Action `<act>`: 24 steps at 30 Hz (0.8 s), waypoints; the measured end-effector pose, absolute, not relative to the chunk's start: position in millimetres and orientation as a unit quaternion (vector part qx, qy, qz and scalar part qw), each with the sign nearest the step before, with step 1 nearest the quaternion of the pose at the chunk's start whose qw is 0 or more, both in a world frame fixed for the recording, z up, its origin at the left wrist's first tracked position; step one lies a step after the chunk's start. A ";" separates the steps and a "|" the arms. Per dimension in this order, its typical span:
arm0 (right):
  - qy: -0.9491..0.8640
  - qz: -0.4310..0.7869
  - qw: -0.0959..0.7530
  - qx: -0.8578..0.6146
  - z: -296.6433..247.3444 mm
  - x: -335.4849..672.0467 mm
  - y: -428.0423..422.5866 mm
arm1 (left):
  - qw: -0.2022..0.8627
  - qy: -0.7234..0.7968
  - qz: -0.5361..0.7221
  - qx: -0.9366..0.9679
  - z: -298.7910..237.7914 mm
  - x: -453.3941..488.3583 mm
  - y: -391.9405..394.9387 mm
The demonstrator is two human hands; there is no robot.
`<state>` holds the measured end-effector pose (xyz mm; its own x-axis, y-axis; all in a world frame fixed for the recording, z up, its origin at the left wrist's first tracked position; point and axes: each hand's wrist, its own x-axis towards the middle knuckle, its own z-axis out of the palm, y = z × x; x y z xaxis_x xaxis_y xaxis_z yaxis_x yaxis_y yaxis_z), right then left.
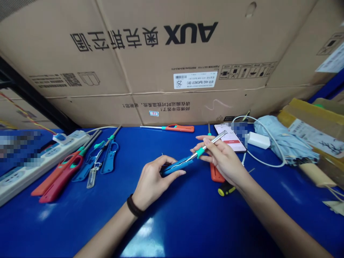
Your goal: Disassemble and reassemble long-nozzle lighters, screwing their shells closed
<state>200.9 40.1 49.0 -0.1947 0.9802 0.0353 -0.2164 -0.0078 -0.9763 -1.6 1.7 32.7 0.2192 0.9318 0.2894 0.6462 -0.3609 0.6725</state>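
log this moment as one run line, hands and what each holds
left hand: blue lighter handle | right hand: steel lighter barrel, teal collar | nearby: orange-handled lighter, phone

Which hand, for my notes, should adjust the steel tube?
Right, likely: the right hand already pinches the tube, while the left hand grips the blue lighter body.

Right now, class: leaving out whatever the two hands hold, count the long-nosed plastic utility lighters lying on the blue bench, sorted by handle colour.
Red-orange plastic lighters: 4
Blue plastic lighters: 2
Total: 6
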 end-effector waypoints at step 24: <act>-0.509 0.580 0.509 -0.382 43.9 196.8 40.8 | 0.233 0.506 0.355 0.750 26.2 -3.9 7.0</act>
<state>196.8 40.8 43.9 -0.1904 0.9787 0.0764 -0.2016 0.0372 -0.9788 -3.9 7.0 26.2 0.2348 0.9256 0.2968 0.5939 -0.3783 0.7100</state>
